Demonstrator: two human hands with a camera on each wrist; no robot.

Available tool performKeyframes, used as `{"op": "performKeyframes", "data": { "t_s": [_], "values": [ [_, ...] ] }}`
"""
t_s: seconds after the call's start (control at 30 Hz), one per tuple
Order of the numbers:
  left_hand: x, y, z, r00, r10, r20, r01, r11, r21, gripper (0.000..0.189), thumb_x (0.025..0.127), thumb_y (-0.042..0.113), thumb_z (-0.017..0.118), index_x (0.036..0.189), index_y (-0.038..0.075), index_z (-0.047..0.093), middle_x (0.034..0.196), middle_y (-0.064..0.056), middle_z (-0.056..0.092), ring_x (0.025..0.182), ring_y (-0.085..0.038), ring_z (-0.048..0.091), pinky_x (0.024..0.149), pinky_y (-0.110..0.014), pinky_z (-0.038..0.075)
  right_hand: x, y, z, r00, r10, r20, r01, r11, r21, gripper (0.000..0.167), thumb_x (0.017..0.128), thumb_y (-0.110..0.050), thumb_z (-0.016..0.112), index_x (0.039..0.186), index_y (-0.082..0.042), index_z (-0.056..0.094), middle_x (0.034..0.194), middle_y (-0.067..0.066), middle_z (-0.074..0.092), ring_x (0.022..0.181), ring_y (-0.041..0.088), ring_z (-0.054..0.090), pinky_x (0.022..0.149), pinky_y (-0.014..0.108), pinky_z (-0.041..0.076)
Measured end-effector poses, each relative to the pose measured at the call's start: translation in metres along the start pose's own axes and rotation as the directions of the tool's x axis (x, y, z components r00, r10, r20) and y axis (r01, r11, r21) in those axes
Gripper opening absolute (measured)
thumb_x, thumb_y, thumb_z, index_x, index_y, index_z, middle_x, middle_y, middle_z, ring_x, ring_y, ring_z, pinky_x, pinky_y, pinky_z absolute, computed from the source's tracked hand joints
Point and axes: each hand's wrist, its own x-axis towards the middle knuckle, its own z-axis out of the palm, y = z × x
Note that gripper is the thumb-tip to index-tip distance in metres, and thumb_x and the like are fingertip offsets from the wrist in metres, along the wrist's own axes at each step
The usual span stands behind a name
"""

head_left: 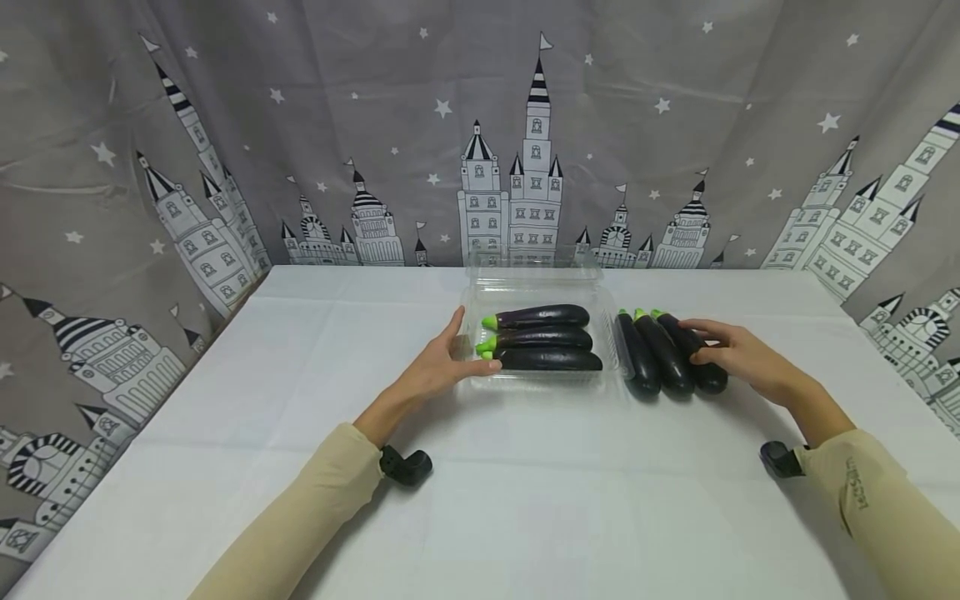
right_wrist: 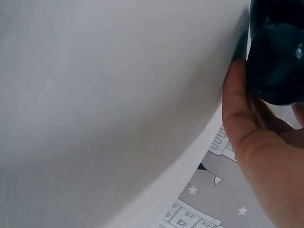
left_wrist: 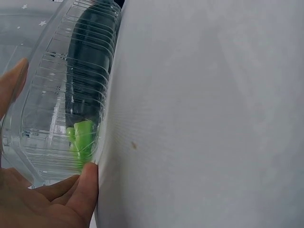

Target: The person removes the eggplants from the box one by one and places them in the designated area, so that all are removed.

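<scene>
A clear plastic container (head_left: 540, 296) stands open on the table with three dark purple eggplants (head_left: 551, 338) lying side by side in it, green stems to the left. My left hand (head_left: 431, 367) grips the container's left front corner; the left wrist view shows the thumb and fingers at its ribbed clear wall (left_wrist: 40, 107). Three more eggplants (head_left: 663, 358) lie in a row on the table just right of the container. On the rightmost eggplant (head_left: 711, 380) is my right hand (head_left: 742, 354), its fingers and thumb around the sides. In the right wrist view, its rounded dark end (right_wrist: 278, 66) is between them.
The container's transparent lid (head_left: 532, 272) is folded back behind it, near the table's far edge. White cloth covers the table (head_left: 525, 483). Behind hangs a grey curtain (head_left: 360, 100) printed with castles and stars. A black device (head_left: 407, 467) is worn at each wrist.
</scene>
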Motion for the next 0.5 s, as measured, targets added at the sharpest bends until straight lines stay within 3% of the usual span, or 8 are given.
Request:
{"op": "performKeyframes", "data": {
  "t_s": [0.5],
  "values": [
    [0.0003, -0.0010, -0.0001, 1.000, 0.005, -0.006, -0.005, 1.000, -0.003, 0.118, 0.078, 0.046, 0.081, 0.160, 0.027, -0.002, 0.161, -0.018, 0.018, 0.147, -0.035, 0.014, 0.114, -0.056, 0.020, -0.0021, -0.0033, 0.0021, 0.999, -0.002, -0.037, 0.000, 0.998, -0.067, 0.064, 0.095, -0.008, 0.056, 0.151, 0.007, 0.029, 0.142, 0.040, 0.036, 0.130, 0.053, 0.038, 0.103, 0.063, 0.035]
  ]
}}
